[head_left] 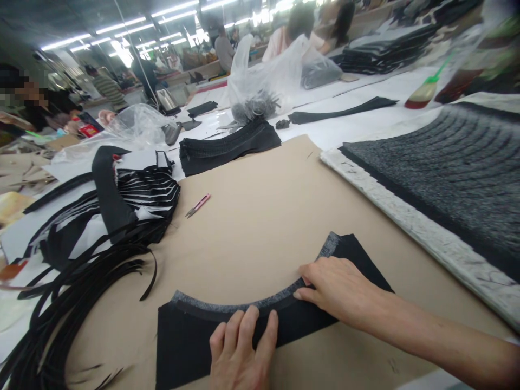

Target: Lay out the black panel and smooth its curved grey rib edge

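Note:
A black fabric piece [187,346] with a curved upper edge lies on the brown board in front of me. Along that curve runs a speckled grey strip [227,307]. My left hand [246,346] rests on the black fabric, fingers slightly bent and apart, fingertips pressing just below the strip. Further right, my right hand [337,287] pinches the curved edge between thumb and fingers, covering part of the strip there. Pink-handled thread snips [198,206] lie on the board beyond my hands, touched by neither.
Long black strips [73,303] and a pile of black and white pieces [138,189] sit at left. A white-edged board [390,216] carries rows of grey fabric at right. Black pieces [227,143] and a plastic bag [264,81] stand behind. A person [300,30] is across the table.

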The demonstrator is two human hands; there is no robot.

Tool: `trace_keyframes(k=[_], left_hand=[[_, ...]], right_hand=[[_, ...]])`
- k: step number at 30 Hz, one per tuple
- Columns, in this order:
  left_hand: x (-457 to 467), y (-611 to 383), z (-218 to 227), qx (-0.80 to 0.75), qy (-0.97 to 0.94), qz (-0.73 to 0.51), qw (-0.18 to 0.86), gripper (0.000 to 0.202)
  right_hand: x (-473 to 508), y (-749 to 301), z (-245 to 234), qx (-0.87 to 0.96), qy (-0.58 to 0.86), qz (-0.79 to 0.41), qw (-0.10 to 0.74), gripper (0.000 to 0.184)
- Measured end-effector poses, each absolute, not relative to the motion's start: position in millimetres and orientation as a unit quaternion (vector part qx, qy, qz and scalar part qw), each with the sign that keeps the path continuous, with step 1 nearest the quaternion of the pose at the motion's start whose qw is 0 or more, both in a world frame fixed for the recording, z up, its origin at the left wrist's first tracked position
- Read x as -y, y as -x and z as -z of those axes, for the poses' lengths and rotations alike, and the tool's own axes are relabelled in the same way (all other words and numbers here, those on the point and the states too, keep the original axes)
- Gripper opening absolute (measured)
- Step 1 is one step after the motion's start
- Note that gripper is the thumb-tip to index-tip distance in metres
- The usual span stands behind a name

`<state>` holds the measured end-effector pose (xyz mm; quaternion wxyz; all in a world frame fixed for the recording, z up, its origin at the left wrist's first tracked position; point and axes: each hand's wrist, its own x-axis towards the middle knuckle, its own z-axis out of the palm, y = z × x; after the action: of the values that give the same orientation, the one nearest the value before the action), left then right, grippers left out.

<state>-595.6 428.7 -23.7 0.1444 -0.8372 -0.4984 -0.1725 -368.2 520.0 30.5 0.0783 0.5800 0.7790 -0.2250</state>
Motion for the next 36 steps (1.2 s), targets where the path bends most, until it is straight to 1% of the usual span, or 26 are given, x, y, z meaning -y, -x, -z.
trace_keyframes(k=[3, 5, 7, 11, 16, 19, 24, 31, 36], left_hand=[[-432, 579, 26, 0.485, 0.842, 0.205, 0.116, 0.03], [-434, 566, 33, 0.464, 0.851, 0.232, 0.074, 0.037], [-436, 554, 41, 0.448, 0.857, 0.25, 0.057, 0.044], [-436, 544, 52, 0.431, 0.865, 0.242, 0.083, 0.048], [-436, 544, 45, 0.438, 0.867, 0.219, 0.091, 0.044], [-437, 542, 41, 0.442, 0.87, 0.202, 0.086, 0.041], [-438, 541, 38, 0.442, 0.874, 0.189, 0.078, 0.042], [-437, 542, 40, 0.443, 0.873, 0.179, 0.092, 0.043], [-437, 543, 40, 0.425, 0.886, 0.145, 0.117, 0.048]], right_hand=[[-519, 369, -33, -0.783, -0.577, 0.218, 0.082, 0.02], [-518, 369, -34, -0.785, -0.575, 0.211, 0.09, 0.02], [-517, 369, -36, -0.788, -0.573, 0.201, 0.096, 0.02], [-516, 364, -40, -0.795, -0.561, 0.211, 0.093, 0.017], [-521, 354, -48, -0.792, -0.555, 0.231, 0.106, 0.009], [-526, 353, -57, -0.792, -0.55, 0.242, 0.112, 0.012], [-530, 359, -70, -0.799, -0.537, 0.235, 0.131, 0.018], [-532, 355, -55, -0.809, -0.534, 0.213, 0.121, 0.018], [-533, 352, -50, -0.812, -0.532, 0.21, 0.114, 0.019]])
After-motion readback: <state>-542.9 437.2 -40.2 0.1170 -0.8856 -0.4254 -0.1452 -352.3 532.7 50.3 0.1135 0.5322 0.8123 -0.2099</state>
